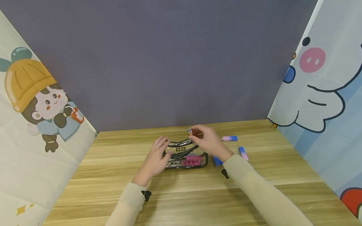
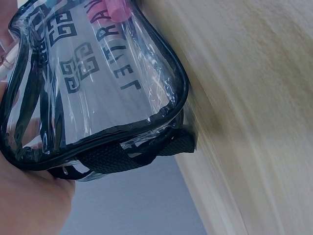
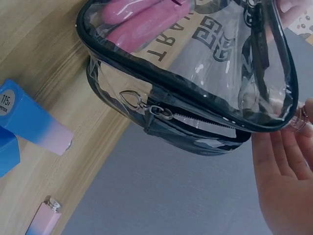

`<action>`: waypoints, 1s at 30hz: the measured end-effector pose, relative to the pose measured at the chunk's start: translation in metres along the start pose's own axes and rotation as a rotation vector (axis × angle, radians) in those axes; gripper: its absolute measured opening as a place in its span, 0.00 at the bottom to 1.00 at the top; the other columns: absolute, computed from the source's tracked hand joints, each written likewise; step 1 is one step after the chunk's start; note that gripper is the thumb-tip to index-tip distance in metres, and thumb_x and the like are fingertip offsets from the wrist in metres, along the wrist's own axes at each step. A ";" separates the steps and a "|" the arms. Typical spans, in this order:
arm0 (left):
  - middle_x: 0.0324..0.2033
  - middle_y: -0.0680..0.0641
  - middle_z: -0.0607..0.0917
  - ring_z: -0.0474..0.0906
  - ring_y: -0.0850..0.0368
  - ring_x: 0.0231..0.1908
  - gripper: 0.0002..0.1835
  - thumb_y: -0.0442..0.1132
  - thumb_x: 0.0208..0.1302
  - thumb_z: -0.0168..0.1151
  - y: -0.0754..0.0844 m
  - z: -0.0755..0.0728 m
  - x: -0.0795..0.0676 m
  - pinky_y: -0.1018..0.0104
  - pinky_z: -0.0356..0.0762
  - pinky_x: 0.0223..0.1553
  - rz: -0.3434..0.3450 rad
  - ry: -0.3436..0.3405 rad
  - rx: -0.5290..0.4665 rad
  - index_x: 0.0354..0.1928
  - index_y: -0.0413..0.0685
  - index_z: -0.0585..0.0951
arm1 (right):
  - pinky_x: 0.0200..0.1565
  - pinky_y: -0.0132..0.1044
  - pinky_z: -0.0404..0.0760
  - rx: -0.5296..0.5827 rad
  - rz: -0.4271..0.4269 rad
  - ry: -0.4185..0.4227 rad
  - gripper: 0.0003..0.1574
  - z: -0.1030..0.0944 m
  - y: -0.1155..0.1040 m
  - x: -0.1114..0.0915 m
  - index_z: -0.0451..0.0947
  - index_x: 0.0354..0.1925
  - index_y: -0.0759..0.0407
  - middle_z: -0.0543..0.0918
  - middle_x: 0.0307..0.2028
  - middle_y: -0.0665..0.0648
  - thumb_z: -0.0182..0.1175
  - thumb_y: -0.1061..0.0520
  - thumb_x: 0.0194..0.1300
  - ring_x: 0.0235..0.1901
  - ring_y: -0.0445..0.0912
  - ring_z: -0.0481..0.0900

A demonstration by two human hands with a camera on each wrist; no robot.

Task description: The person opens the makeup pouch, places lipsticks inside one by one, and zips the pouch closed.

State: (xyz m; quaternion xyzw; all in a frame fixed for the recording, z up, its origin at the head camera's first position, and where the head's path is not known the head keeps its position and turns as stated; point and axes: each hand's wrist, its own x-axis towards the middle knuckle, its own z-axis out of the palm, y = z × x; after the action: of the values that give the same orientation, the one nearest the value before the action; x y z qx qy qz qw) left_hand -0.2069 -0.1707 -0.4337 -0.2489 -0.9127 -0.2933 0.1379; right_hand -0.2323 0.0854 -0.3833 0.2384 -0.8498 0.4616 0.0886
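Clear bag (image 2: 105,104) printed TRAVEL, left hand (image 1: 155,157) loosely spread against it, right hand (image 1: 208,141) pinching small tube (image 1: 189,131), blue-pink case (image 3: 35,117) labelled 115

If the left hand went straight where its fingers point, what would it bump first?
Probably the grey wall behind the table, but depth is unclear: the left hand might brush the clear bag first.

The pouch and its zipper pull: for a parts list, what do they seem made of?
Pouch: probably clear, glossy plastic; it is see-through and streaked with highlights. Zipper pull: likely smooth metal, judging by its silvery shine, though metal-coated plastic is possible.
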 end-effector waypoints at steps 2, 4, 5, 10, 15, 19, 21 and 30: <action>0.74 0.37 0.66 0.52 0.38 0.76 0.28 0.43 0.75 0.51 0.001 -0.001 0.000 0.43 0.50 0.75 0.003 0.000 -0.003 0.71 0.34 0.70 | 0.49 0.40 0.85 -0.005 -0.007 -0.008 0.19 0.001 0.001 -0.001 0.80 0.57 0.61 0.85 0.43 0.52 0.66 0.58 0.69 0.44 0.45 0.83; 0.74 0.37 0.65 0.52 0.39 0.76 0.28 0.43 0.75 0.51 0.002 -0.001 0.000 0.43 0.51 0.75 0.001 -0.004 -0.002 0.71 0.34 0.70 | 0.48 0.39 0.85 -0.011 -0.016 -0.014 0.18 0.003 0.002 -0.001 0.80 0.56 0.60 0.85 0.43 0.52 0.66 0.58 0.70 0.43 0.44 0.83; 0.74 0.38 0.65 0.52 0.40 0.76 0.28 0.43 0.75 0.51 0.002 -0.001 0.000 0.43 0.50 0.75 -0.001 -0.006 -0.001 0.71 0.34 0.70 | 0.48 0.39 0.85 -0.012 -0.021 -0.017 0.18 0.003 0.002 -0.001 0.80 0.56 0.60 0.85 0.43 0.52 0.66 0.58 0.70 0.42 0.44 0.83; 0.74 0.38 0.65 0.51 0.40 0.77 0.28 0.44 0.75 0.50 0.002 -0.001 0.000 0.43 0.50 0.75 -0.005 -0.009 0.001 0.71 0.35 0.70 | 0.47 0.37 0.85 -0.024 -0.038 -0.047 0.18 0.005 0.001 -0.001 0.80 0.56 0.61 0.84 0.43 0.52 0.65 0.58 0.70 0.42 0.43 0.82; 0.74 0.38 0.65 0.51 0.41 0.77 0.29 0.44 0.75 0.50 0.002 -0.002 0.000 0.43 0.50 0.76 -0.004 -0.014 -0.002 0.71 0.35 0.70 | 0.47 0.36 0.85 -0.071 -0.049 -0.079 0.22 0.008 0.001 -0.001 0.79 0.60 0.62 0.83 0.45 0.52 0.65 0.58 0.70 0.43 0.43 0.82; 0.74 0.38 0.65 0.50 0.41 0.77 0.29 0.44 0.76 0.50 0.002 -0.002 0.000 0.43 0.50 0.76 -0.009 -0.017 -0.005 0.72 0.35 0.70 | 0.47 0.35 0.84 -0.136 -0.071 -0.089 0.23 0.010 0.000 -0.002 0.79 0.60 0.64 0.83 0.44 0.53 0.65 0.59 0.70 0.43 0.43 0.81; 0.74 0.38 0.65 0.50 0.41 0.77 0.28 0.44 0.76 0.50 0.002 -0.002 0.000 0.43 0.50 0.76 -0.009 -0.016 -0.004 0.72 0.35 0.69 | 0.46 0.35 0.84 -0.174 -0.089 -0.093 0.23 0.012 -0.001 -0.002 0.79 0.60 0.64 0.83 0.44 0.53 0.66 0.59 0.69 0.42 0.43 0.81; 0.74 0.38 0.65 0.51 0.41 0.77 0.28 0.44 0.76 0.50 0.001 -0.001 0.000 0.43 0.50 0.76 -0.008 -0.008 -0.001 0.71 0.35 0.70 | 0.44 0.35 0.85 -0.340 -0.152 -0.134 0.21 0.015 -0.006 0.000 0.81 0.58 0.62 0.84 0.48 0.55 0.68 0.60 0.67 0.42 0.43 0.82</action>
State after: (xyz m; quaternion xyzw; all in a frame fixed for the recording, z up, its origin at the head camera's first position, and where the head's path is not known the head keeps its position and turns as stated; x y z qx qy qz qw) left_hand -0.2063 -0.1705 -0.4328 -0.2464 -0.9140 -0.2934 0.1331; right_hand -0.2281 0.0703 -0.3878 0.3135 -0.8992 0.2865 0.1056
